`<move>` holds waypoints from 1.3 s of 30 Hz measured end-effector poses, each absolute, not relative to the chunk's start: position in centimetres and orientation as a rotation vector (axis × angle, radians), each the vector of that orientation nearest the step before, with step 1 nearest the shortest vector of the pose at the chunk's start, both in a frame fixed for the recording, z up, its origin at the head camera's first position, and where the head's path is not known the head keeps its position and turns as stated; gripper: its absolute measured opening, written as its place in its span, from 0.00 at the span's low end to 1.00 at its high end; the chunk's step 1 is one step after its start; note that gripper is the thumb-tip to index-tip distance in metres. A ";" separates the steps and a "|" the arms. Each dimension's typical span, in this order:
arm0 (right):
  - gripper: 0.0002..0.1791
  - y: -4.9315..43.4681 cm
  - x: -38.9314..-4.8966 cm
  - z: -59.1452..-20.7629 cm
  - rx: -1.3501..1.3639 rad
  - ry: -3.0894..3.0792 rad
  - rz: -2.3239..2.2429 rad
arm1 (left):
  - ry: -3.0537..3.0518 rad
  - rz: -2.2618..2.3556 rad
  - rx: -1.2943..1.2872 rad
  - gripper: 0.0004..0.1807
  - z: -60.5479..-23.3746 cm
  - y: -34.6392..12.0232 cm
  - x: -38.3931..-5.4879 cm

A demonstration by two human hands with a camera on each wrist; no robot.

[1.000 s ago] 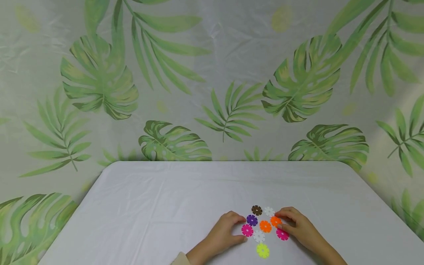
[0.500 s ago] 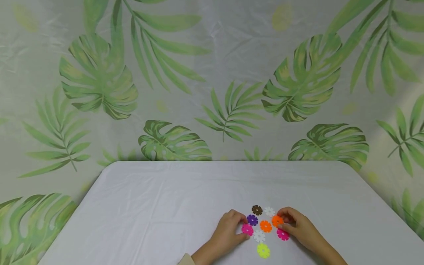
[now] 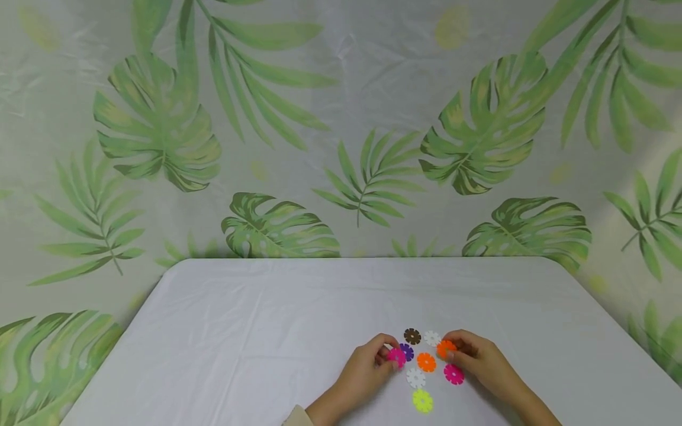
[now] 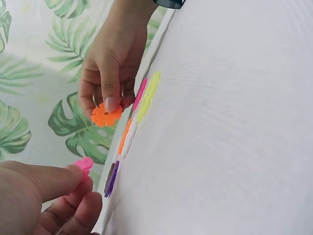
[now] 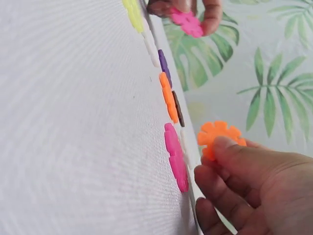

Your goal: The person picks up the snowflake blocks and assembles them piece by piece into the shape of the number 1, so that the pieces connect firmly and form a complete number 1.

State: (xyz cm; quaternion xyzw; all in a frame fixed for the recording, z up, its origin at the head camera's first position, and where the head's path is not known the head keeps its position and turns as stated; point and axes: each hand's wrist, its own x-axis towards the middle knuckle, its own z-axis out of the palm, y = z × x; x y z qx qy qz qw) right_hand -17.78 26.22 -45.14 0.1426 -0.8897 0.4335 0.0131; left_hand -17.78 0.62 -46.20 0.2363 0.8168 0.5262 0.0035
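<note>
My left hand [image 3: 367, 367] pinches a pink notched disc [image 3: 396, 357] between thumb and fingers, raised off the table. An orange notched disc [image 5: 217, 137] is held the same way by my right hand [image 3: 482, 361], also above the surface. Between the hands several more flower-shaped discs lie flat: a purple one [image 3: 407, 352] partly behind the held pink disc, a brown one [image 3: 412, 336], a second orange one [image 3: 426, 362], and white ones [image 3: 415, 377]. A second pink disc [image 3: 454, 374] lies just below my right hand, and a yellow disc [image 3: 422, 400] is nearest to me.
The discs lie on a table with a white cloth [image 3: 240, 343]. Its far edge meets a hanging backdrop [image 3: 373, 106] printed with green leaves.
My left hand has taken hold of the pink disc and lifted it toward the purple one. My right hand has raised the orange disc slightly.
</note>
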 end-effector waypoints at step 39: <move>0.13 18.6 -18.5 -37.1 0.867 -2.297 1.566 | 2.189 2.143 0.646 0.19 -35.6 -2.8 -16.5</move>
